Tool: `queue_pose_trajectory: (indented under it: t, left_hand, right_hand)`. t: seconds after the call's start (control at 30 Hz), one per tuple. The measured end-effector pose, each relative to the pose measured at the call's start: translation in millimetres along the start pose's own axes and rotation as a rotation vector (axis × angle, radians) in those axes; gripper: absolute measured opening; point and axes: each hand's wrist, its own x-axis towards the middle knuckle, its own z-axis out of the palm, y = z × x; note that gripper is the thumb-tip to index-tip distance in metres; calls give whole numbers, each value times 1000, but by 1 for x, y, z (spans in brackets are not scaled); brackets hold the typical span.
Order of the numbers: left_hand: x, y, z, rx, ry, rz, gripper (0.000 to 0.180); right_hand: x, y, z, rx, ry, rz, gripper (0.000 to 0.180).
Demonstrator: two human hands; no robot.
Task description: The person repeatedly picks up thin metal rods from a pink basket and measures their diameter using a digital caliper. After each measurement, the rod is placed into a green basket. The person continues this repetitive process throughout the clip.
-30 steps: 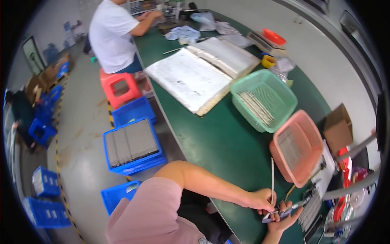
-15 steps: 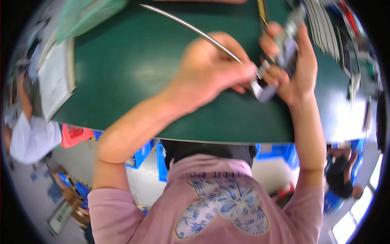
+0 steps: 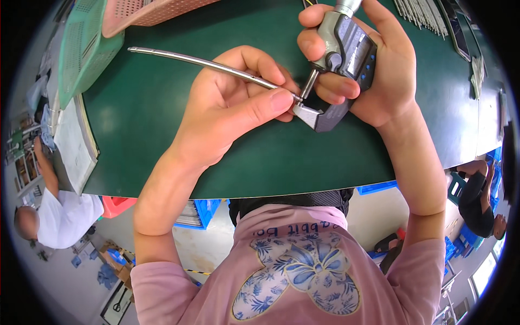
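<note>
My left hand [image 3: 230, 105] pinches a thin metal rod [image 3: 200, 61] close to its right end, between thumb and fingers. The rod slants up to the left, past the hand. A digital micrometer [image 3: 346, 51], grey and black with a silver thimble at its top, is gripped by my right hand [image 3: 387, 65], with fingers wrapped round the frame. The rod's right end sits in the gap between the micrometer's spindle and anvil. Whether both faces touch it I cannot tell.
A pink perforated basket [image 3: 157, 13] and a green basket [image 3: 86, 54] stand at the far left of the green table [image 3: 146, 124], near an open booklet [image 3: 76, 143]. Several metal rods [image 3: 420, 16] lie at the far right. Other people sit at both sides.
The micrometer has tilted and come into clearer view. My left hand has shifted left with the rod, which now lies flatter. The baskets show more fully in view.
</note>
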Motion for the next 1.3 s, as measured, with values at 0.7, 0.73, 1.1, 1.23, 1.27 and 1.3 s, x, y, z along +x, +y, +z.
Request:
queue_pose_trajectory:
  t: [0.7, 0.73, 1.1, 1.23, 1.27, 1.3]
  left_hand:
    - [2, 5, 8, -20, 80, -20, 16]
    - [0, 5, 7, -10, 84, -34, 15]
    - [1, 4, 2, -75, 57, -51, 16]
    - [1, 3, 2, -89, 30, -52, 17]
    - [1, 3, 1, -87, 19, -42, 18]
    - [1, 2, 1, -91, 17, -35, 18]
  right_hand:
    - [-1, 3, 0, -137, 118, -7, 69]
    - [1, 4, -1, -139, 117, -10, 69]
    - [0, 0, -1, -15, 41, 14, 70]
    - [-1, 0, -1, 25, 17, 26, 71]
    - [-1, 1, -1, 32, 10, 30, 71]
    - [-1, 1, -1, 41, 8, 32, 71]
